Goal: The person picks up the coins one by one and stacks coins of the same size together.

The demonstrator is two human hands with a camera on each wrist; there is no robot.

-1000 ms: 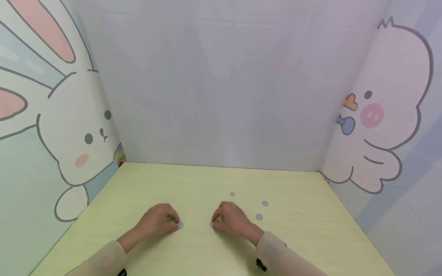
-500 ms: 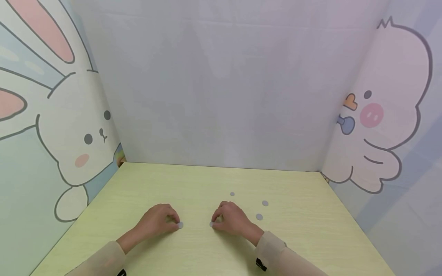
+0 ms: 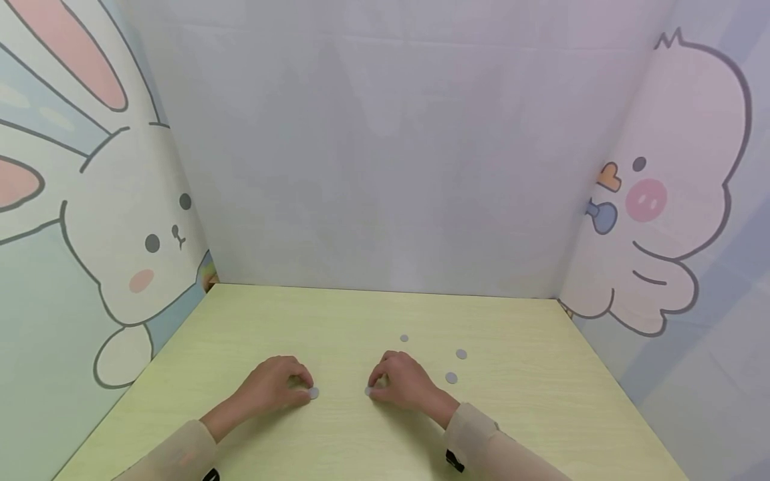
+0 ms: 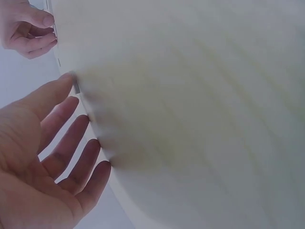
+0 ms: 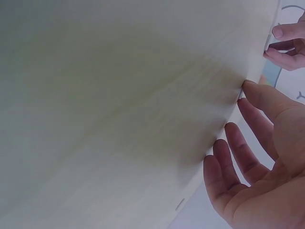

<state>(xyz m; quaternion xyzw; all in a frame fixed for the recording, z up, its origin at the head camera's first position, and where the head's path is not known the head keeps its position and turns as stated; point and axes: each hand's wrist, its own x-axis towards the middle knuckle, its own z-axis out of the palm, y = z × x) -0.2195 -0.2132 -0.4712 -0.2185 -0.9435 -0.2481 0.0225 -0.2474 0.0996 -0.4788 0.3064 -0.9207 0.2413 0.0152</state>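
My left hand (image 3: 273, 385) bends down to the table at left of centre, its thumb and index finger pinching the edges of a silver-grey coin (image 3: 314, 393) that lies flat. Opposite it, my right hand (image 3: 402, 381) does likewise with another coin (image 3: 369, 391), mostly covered by the fingers in the head view. In the left wrist view that coin's dark edge (image 4: 77, 87) shows between thumb and index finger, the other fingertips down on the surface. The right wrist view has a thin coin edge (image 5: 240, 93) between the right thumb and index finger.
Beyond and right of my right hand lie a small coin (image 3: 404, 338) and two larger ones, one farther back (image 3: 461, 354) and one nearer (image 3: 451, 378). The pale wood-grain table (image 3: 289, 321) meets a plain curtain (image 3: 385, 167) at the back and cartoon-printed cloth (image 3: 120, 220) at the sides.
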